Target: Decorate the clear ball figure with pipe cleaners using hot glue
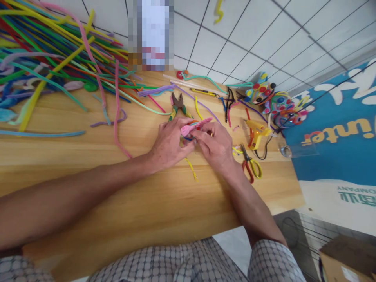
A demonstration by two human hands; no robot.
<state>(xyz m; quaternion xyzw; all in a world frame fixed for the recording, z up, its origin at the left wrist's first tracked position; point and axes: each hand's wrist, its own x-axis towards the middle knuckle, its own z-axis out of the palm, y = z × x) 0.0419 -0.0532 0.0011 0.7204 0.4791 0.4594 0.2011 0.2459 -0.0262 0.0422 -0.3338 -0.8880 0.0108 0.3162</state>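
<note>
Left hand (170, 143) & right hand (216, 147) both gripping pink pipe-cleaner piece (195, 126) over table (147, 196).

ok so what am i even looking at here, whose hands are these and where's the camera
There is one picture, taken by a camera worn on a person's head and looking down at their own two bare hands. No machine is involved. The left hand and right hand together pinch a pink pipe-cleaner piece just above a wooden table. On the table lie a heap of coloured pipe cleaners, pliers, a yellow glue gun, scissors and some finished colourful craft figures.
</note>
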